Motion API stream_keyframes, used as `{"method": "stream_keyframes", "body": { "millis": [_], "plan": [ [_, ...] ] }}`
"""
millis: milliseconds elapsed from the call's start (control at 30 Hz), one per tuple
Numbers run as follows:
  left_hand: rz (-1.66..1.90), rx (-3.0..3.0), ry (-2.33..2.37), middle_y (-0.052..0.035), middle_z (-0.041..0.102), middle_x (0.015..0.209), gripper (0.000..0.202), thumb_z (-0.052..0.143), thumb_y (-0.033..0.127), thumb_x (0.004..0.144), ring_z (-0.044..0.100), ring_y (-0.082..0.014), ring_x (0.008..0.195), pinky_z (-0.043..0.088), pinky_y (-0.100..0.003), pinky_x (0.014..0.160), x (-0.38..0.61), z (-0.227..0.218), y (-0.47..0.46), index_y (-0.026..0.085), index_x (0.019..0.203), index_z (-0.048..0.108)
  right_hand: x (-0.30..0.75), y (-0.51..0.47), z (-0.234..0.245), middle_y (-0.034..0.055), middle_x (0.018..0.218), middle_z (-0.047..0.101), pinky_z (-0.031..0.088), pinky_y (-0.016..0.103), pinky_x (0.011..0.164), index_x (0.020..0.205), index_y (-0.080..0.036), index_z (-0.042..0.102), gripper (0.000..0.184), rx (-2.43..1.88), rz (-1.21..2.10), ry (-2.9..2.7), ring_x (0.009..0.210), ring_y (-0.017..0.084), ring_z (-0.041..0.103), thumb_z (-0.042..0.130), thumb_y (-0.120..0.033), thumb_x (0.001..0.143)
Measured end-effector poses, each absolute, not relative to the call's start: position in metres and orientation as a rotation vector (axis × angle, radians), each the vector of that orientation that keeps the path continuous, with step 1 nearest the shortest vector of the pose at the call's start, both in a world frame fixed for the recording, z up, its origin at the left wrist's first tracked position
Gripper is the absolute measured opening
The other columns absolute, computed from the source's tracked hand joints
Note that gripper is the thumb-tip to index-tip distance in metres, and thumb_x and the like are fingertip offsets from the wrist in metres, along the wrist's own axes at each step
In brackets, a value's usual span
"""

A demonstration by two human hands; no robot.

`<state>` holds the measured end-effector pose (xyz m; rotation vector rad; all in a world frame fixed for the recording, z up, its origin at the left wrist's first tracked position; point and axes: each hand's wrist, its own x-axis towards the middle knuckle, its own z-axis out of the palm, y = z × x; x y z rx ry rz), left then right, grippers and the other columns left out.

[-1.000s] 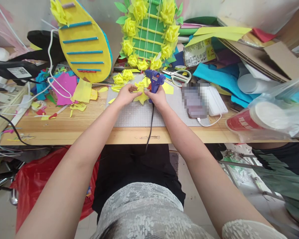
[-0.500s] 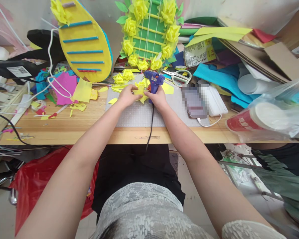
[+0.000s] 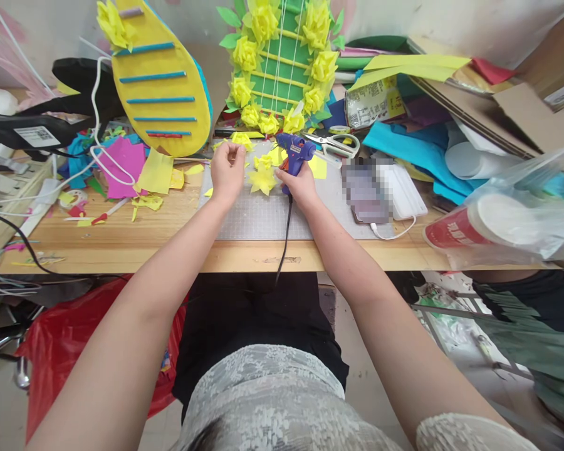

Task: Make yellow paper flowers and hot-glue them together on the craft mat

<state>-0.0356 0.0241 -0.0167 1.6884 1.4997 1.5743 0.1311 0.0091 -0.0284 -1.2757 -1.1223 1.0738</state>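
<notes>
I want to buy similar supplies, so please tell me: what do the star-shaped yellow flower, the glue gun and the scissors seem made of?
Flower: thin, matte sheet, perhaps paper or felt, judging by its cut points.
Glue gun: probably hard plastic; smooth, moulded blue body.
Scissors: likely metal blades, greyish; pale handles look plastic.

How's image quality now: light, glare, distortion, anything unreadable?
Head view: even light, soft shadows; head view: pale glints on the clear bag, sheen on the red bag; head view: wide-angle stretch toward the edges, cup included; head view: pixel blocks mask the phone; head view: glue gun reads clearly, its label too small to read.
</notes>
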Motion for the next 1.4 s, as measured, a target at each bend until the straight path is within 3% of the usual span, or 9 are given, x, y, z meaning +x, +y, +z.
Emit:
{"method": "stream_keyframes", "body": {
  "millis": [267, 367, 533, 633, 767, 900, 1133, 1300, 1400],
  "plan": [
    [1.16, 2.339, 1.51, -0.0071, 0.063, 0.084, 0.016, 0.047, 0.032, 0.085, 0.059, -0.0221, 0.091, 0.044, -0.038, 0.087, -0.055, -0.014, -0.006, 0.02, 0.077, 0.055, 0.143, 0.009, -0.021, -0.007, 0.07, 0.055, 0.043, 0.019, 0.047, 0.084, -0.022, 0.044, 0.028, -1.174, 1.07, -0.944, 0.058, 0.007, 0.057, 0.067, -0.029, 0.068],
    [1.004, 2.571, 1.427, -0.0092, 0.066, 0.096, 0.016, 0.048, 0.026, 0.08, 0.059, -0.0242, 0.099, 0.043, -0.041, 0.092, -0.056, -0.009, -0.012, 0.019, 0.088, 0.06, 0.149, 0.012, -0.022, -0.0066, 0.074, 0.056, 0.045, 0.018, 0.048, 0.086, -0.023, 0.043, 0.033, -1.133, 1.116, -0.871, 0.06, 0.007, 0.061, 0.069, -0.031, 0.066],
    [0.752, 2.761, 1.189, -0.0116, 0.062, 0.122, 0.044, 0.049, 0.014, 0.071, 0.053, -0.0261, 0.119, 0.037, -0.046, 0.105, -0.053, -0.006, -0.02, 0.015, 0.114, 0.059, 0.151, 0.014, -0.027, -0.006, 0.079, 0.059, 0.054, 0.024, 0.065, 0.086, -0.023, 0.044, 0.038, -1.022, 1.215, -0.881, 0.07, 0.009, 0.065, 0.073, -0.029, 0.062],
    [0.662, 2.771, 1.189, -0.0126, 0.055, 0.133, 0.052, 0.051, 0.016, 0.073, 0.046, -0.0263, 0.129, 0.03, -0.048, 0.112, -0.051, -0.006, -0.02, 0.014, 0.124, 0.053, 0.152, 0.015, -0.029, -0.0065, 0.079, 0.059, 0.054, 0.026, 0.074, 0.086, -0.023, 0.047, 0.035, -0.994, 1.183, -0.924, 0.072, 0.008, 0.063, 0.073, -0.025, 0.062],
    [0.612, 2.739, 1.363, -0.016, 0.055, 0.132, 0.052, 0.054, 0.029, 0.079, 0.046, -0.0279, 0.129, 0.027, -0.048, 0.114, -0.044, -0.008, -0.016, 0.012, 0.128, 0.048, 0.156, 0.019, -0.028, -0.0064, 0.079, 0.058, 0.054, 0.025, 0.072, 0.085, -0.023, 0.048, 0.028, -1.047, 1.134, -0.887, 0.07, 0.007, 0.061, 0.069, -0.021, 0.066],
    [0.692, 2.657, 1.564, -0.0168, 0.058, 0.125, 0.053, 0.063, 0.035, 0.075, 0.048, -0.0317, 0.124, 0.029, -0.05, 0.111, -0.033, -0.011, -0.012, 0.014, 0.123, 0.05, 0.159, 0.02, -0.024, -0.0067, 0.079, 0.059, 0.053, 0.022, 0.064, 0.086, -0.023, 0.048, 0.026, -1.095, 1.108, -0.827, 0.066, 0.006, 0.06, 0.065, -0.019, 0.067],
    [0.931, 2.401, 1.668, -0.0118, 0.065, 0.11, 0.023, 0.057, 0.024, 0.077, 0.055, -0.0282, 0.111, 0.04, -0.046, 0.101, -0.03, -0.014, -0.008, 0.019, 0.099, 0.06, 0.158, 0.016, -0.017, -0.0067, 0.078, 0.058, 0.048, 0.018, 0.058, 0.084, -0.022, 0.047, 0.026, -1.137, 1.095, -0.804, 0.063, 0.004, 0.056, 0.064, -0.018, 0.065],
    [1.486, 1.686, 1.581, -0.0072, 0.065, 0.109, 0.022, 0.062, 0.027, 0.071, 0.056, -0.0213, 0.113, 0.042, -0.037, 0.102, -0.049, -0.023, 0.004, 0.02, 0.091, 0.058, 0.161, 0.015, -0.013, -0.0065, 0.077, 0.058, 0.047, 0.017, 0.056, 0.084, -0.023, 0.047, 0.026, -1.142, 1.097, -0.792, 0.064, 0.005, 0.057, 0.065, -0.021, 0.065],
    [1.505, 1.188, 1.346, -0.0048, 0.067, 0.101, 0.02, 0.058, 0.038, 0.074, 0.06, -0.0184, 0.108, 0.049, -0.033, 0.093, -0.063, -0.025, 0.01, 0.021, 0.085, 0.055, 0.162, 0.014, -0.011, -0.0069, 0.075, 0.058, 0.046, 0.017, 0.054, 0.084, -0.023, 0.047, 0.027, -1.147, 1.103, -0.779, 0.063, 0.005, 0.056, 0.065, -0.021, 0.064]
  ]
}}
